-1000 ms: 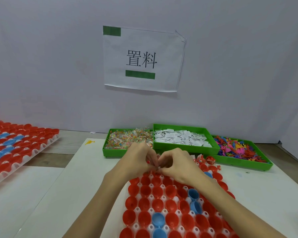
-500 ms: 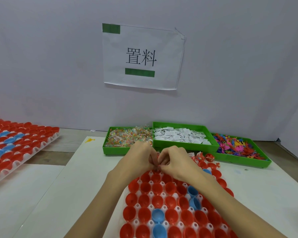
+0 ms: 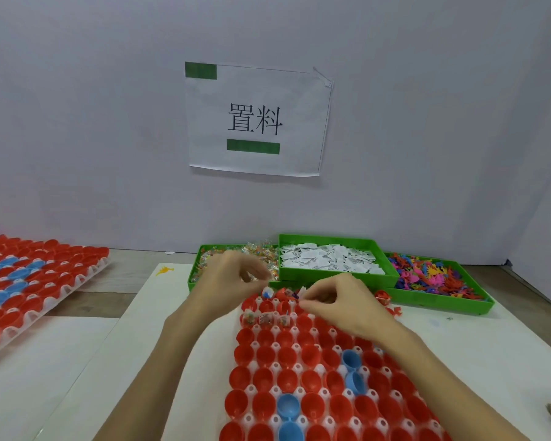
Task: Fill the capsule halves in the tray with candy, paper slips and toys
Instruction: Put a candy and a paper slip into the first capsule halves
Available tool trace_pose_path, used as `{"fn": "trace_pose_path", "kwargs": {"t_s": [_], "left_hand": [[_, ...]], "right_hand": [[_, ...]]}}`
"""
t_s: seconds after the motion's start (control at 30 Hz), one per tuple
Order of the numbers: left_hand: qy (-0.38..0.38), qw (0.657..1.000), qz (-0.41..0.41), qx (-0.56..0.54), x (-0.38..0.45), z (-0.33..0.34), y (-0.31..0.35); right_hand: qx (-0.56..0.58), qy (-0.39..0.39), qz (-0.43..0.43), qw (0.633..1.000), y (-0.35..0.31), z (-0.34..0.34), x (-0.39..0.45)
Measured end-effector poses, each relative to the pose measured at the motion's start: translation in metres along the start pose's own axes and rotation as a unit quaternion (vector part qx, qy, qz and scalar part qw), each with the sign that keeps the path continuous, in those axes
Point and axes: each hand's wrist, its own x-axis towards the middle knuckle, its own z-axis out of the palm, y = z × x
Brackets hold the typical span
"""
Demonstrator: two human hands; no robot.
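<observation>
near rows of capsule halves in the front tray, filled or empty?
Empty. The near capsule halves show bare red and blue insides. Only far-row halves by the hands hold candy packets.

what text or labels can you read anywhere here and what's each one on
"置料": printed in black on the white paper sign taped to the wall, between two green bars that carry no text.
Paper slips in the middle green bin: dark print shows on them, too small to read.
Candy wrappers in the far capsule halves: any print is too blurred to read.
Nothing else readable.
</observation>
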Motion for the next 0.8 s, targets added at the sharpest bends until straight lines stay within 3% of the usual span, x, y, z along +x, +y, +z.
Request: {"fn": "trace_pose_path", "kwargs": {"t_s": [0.1, 0.27, 0.43, 0.8], "left_hand": [[0.072, 0.993, -0.037, 0.081, -0.001, -0.001, -0.023], [-0.008, 0.981, -0.064, 0.182, -0.012, 0.011, -0.052], [0.034, 0.973, -0.063, 0.22, -0.015, 0.014, -0.056], [0.177, 0.976, -0.063, 0.107, -0.013, -0.005, -0.048]], "right_hand": [[0.078, 0.059, -0.011, 0.995, 0.015, -0.017, -0.019], [0.224, 0.123, 0.009, 0.967, 0.038, -0.032, -0.044], [0.274, 0.145, 0.022, 0.95, 0.045, -0.035, -0.045], [0.288, 0.16, 0.022, 0.944, 0.057, -0.038, -0.043]]}}
